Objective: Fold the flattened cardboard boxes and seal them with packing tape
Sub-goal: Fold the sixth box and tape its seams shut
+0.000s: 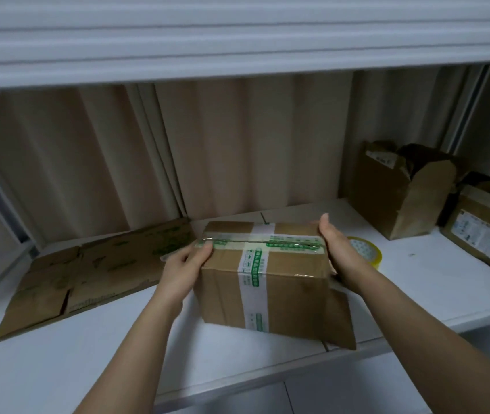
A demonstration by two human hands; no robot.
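box held at both ends, top seam taped

the cardboard box [267, 276] stands on the white shelf [416, 279], clamped between both hands. clear tape [255, 243] runs along its top seam, likely being smoothed down. the left hand [185, 268] curls round the left end, thumb pressing the tape where it turns over the edge. the right hand [337, 245] lies flat against the opposite end, fingers straight, probably bracing the box against that push. just beyond the right hand sits the tape roll [367, 252], within reach. outside the left hand lies a flattened box [88, 273], apparently next. further right stand two other boxes [402, 189].
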